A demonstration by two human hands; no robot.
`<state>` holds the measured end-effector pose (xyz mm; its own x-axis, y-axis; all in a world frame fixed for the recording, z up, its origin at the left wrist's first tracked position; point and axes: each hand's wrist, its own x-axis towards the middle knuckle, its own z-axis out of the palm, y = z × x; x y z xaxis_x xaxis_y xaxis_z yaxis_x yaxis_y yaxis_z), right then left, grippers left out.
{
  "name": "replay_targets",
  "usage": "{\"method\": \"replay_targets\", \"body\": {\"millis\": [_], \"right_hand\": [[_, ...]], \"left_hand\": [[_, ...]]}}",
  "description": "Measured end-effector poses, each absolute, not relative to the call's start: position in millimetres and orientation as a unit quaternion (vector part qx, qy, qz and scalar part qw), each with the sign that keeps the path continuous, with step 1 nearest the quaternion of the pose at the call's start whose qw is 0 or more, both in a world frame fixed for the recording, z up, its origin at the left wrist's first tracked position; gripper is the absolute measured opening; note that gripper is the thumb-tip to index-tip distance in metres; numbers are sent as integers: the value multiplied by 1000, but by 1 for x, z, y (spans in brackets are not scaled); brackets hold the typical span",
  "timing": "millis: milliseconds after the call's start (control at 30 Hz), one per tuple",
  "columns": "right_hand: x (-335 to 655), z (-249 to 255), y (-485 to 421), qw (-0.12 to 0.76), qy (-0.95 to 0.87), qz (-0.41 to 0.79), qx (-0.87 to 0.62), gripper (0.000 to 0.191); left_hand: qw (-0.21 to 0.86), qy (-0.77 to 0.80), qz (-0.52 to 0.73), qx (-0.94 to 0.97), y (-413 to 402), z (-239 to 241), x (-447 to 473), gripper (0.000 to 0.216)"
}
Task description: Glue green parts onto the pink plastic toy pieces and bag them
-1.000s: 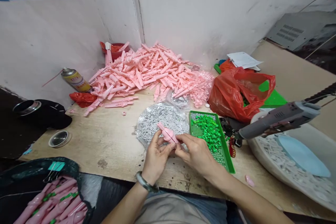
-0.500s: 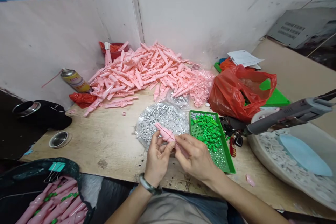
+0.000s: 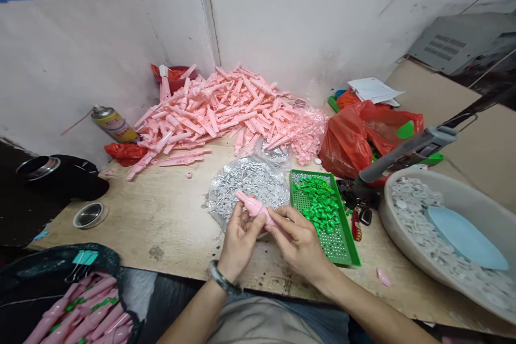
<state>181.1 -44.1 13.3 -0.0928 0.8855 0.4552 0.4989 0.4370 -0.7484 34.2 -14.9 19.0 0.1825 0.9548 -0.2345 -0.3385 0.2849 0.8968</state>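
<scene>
The left hand (image 3: pixel 239 242), with a dark bangle (image 3: pixel 222 278) at the wrist, and the right hand (image 3: pixel 300 244) are both closed on one pink moulded piece (image 3: pixel 253 206), which is held tilted between them. The left fingers wrap its wider body, while the right fingers pinch its narrower end; no green part can be seen on it. The piece sits just above the near edge of a clear bag of small grey parts (image 3: pixel 245 185), directly ahead of the hands. To the right of the hands, a green perforated tray (image 3: pixel 347 236) holds a cluster of bright green parts (image 3: pixel 316 201). Beyond the hands, against the wall, a large heap of loose pink pieces (image 3: pixel 213 110) shows no green parts, whereas the pink pieces (image 3: pixel 84 312) in a black bag (image 3: pixel 60 258) at lower left, behind and left of the left hand, carry green parts. The work surface is a worn wooden table (image 3: pixel 161 215). A grey basin (image 3: pixel 387 215) of white pieces stands to the right, under a suspended grey tool (image 3: pixel 407 148). A red plastic bag (image 3: pixel 346 145) lies beyond the tray, and a spray can (image 3: pixel 115 124) stands beyond and left, before white walls (image 3: pixel 306 21).
</scene>
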Motion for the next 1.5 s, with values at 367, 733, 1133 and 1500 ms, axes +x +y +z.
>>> {"method": "replay_targets", "body": {"millis": [367,733,1133,1500], "right_hand": [[202,24,-28,418,-690,366,-463,30],[188,20,-34,472,-606,421,-483,26],[281,-8,37,170,-747,-20,-642,10],[194,7,-33,468,-603,381,-522,22]], "left_hand": [[648,444,481,390,-6,23,25,50],[718,413,462,316,-7,30,26,38],[886,295,353,63,-3,37,33,26],[756,422,447,224,-9,20,60,41]]}}
